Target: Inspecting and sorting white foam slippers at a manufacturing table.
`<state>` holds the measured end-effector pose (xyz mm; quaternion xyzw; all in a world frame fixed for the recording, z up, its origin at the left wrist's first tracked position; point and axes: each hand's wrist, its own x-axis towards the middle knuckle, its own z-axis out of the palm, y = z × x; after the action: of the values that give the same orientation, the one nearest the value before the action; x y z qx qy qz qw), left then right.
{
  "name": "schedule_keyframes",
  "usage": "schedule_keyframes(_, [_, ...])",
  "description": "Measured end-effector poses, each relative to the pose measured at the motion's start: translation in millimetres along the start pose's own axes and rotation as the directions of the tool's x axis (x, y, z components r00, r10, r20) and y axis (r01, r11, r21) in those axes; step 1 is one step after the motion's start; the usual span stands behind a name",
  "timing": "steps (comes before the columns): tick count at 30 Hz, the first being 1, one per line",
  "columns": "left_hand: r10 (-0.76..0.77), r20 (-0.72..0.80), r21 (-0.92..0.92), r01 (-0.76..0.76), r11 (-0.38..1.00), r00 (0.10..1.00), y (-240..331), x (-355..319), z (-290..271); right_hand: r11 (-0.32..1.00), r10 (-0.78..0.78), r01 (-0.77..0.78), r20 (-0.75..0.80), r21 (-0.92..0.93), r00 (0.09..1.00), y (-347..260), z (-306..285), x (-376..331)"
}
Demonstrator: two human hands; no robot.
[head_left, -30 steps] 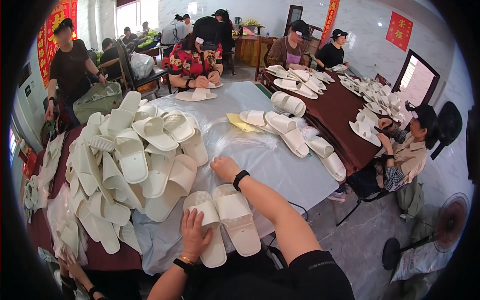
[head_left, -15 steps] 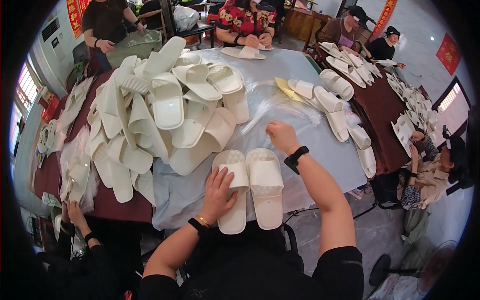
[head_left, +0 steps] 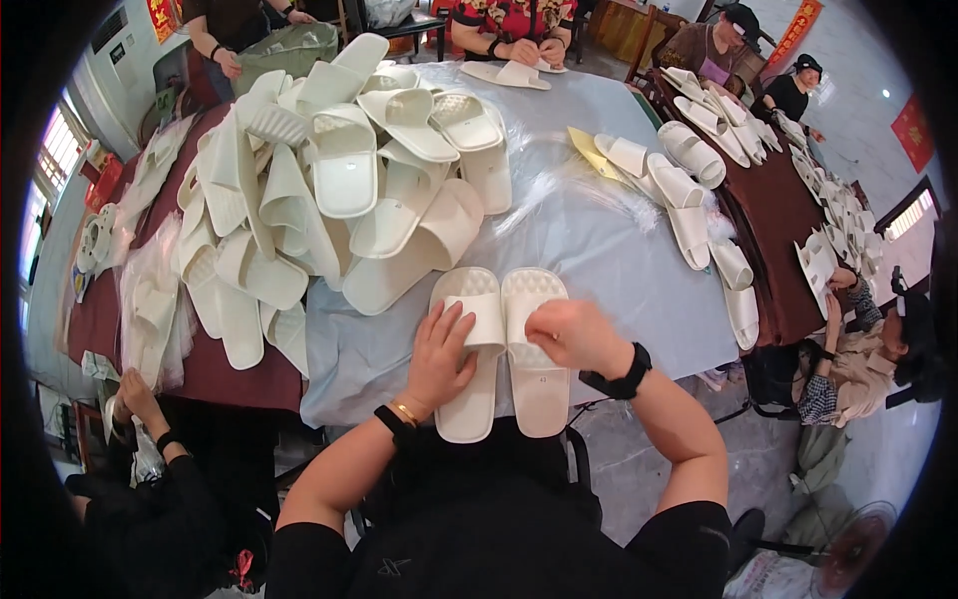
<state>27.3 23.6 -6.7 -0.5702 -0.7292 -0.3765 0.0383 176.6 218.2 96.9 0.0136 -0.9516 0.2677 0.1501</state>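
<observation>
Two white slide slippers lie side by side at the table's near edge, toes away from me. My left hand [head_left: 435, 357] rests on the left slipper [head_left: 467, 407], its fingers spread over the strap and the outer side. Above the strap of the right slipper [head_left: 540, 404] is my right hand [head_left: 582, 334], its fingers curled in a pinch. Whatever the pinch holds, if anything, is too small to make out. The right hand hides part of that strap. A large heap of white slippers [head_left: 346, 170] lies just beyond, to the left.
Clear plastic film [head_left: 559, 165] and a yellow sheet [head_left: 591, 152] lie on the pale blue table cover [head_left: 624, 319]. Several slippers [head_left: 686, 225] line its right side. Co-workers handle slippers around the tables; one near-left person's hands [head_left: 140, 396] touch a bagged slipper [head_left: 152, 319].
My right hand has come down from beyond the pair to the right slipper's strap. My left hand stays on the left slipper. The whole view has shifted slightly.
</observation>
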Motion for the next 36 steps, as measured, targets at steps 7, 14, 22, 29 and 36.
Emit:
schedule_keyframes(7, [-0.026,0.058,-0.098,0.032,0.995,0.998,-2,3,-9,0.946,0.316,-0.321,0.085,0.047,0.945,-57,21,-45])
schedule_keyframes(14, [-0.048,0.103,-0.365,0.083,0.927,0.993,-8,10,-33,0.830,0.551,-0.555,0.071,0.058,0.831,-71,54,-78])
schedule_keyframes(22, [-0.303,0.302,-0.503,0.421,0.755,0.904,53,7,-52,0.884,0.462,-0.444,-0.138,0.147,0.876,-79,64,-46])
schedule_keyframes(29, [-0.172,0.180,-0.489,0.240,0.839,0.969,55,6,-46,0.971,0.239,-0.238,-0.152,0.025,0.959,-58,72,-37])
schedule_keyframes(36, [-0.006,0.128,-0.289,0.043,0.956,0.992,46,1,-45,0.986,0.046,-0.078,-0.217,-0.144,0.975,-30,55,-26])
